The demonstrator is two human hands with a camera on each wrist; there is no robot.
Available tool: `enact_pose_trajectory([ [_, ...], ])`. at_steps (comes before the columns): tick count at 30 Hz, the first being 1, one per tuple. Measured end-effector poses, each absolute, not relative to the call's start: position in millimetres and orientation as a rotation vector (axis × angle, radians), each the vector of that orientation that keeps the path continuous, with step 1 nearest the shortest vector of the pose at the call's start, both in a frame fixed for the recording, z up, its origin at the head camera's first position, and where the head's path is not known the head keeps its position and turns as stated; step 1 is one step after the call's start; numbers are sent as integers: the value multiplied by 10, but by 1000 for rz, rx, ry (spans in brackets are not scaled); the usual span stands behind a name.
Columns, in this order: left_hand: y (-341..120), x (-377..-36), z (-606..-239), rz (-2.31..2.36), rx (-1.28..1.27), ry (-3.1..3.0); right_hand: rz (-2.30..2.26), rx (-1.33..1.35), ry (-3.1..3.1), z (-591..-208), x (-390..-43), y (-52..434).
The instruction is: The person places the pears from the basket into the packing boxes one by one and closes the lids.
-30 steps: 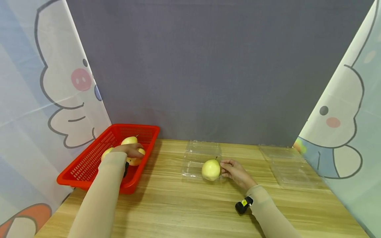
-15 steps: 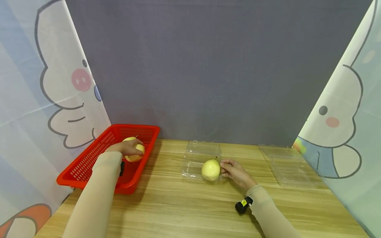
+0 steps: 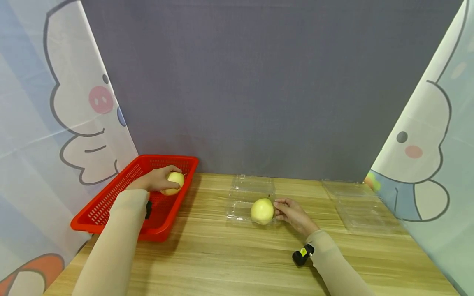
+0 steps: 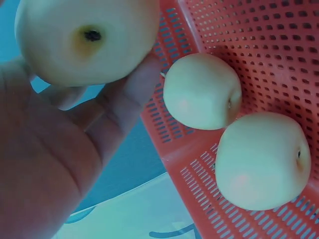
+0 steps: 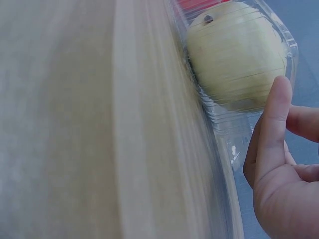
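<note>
In the head view my left hand (image 3: 157, 179) grips a round yellow pear (image 3: 176, 181) over the red plastic basket (image 3: 168, 230). The left wrist view shows that pear (image 4: 89, 40) close up, its dark blossom end toward the camera, with fingers wrapped round it. Two other pears, a nearer one (image 4: 261, 162) and a farther one (image 4: 202, 92), lie in the basket. My right hand (image 3: 294, 216) pinches the right edge of a clear plastic clamshell box (image 3: 237, 207). Inside the box's right end sits another pear (image 3: 262, 211), stem up.
A second clear plastic box (image 3: 364, 209) lies open on the right of the wooden table (image 3: 222, 263). A grey cloth backdrop (image 3: 266, 90) stands behind, with printed curtains on both sides. The basket reaches the left curtain (image 3: 85, 156).
My left hand has closed round a pear in the basket and raised it slightly, up and to the right. My right hand and the boxed pear have stayed in place.
</note>
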State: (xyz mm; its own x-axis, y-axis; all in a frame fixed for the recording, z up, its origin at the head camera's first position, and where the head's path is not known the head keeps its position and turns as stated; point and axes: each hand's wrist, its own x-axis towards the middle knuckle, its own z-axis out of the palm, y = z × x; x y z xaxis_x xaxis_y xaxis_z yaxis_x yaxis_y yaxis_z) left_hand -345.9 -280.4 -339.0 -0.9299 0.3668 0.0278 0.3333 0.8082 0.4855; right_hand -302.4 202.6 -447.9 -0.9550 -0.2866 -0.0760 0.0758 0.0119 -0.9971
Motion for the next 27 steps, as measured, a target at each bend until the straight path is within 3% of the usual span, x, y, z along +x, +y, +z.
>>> enact_pose_trajectory([
  [17,-2744,-3365,-3258,996,503,2853,-2047,-207,2023,-4504,-3031,2034],
  [27,-2553,-3343,-3166,944,658,2898,-2042,-210,2026,-4512,-3040,2038],
])
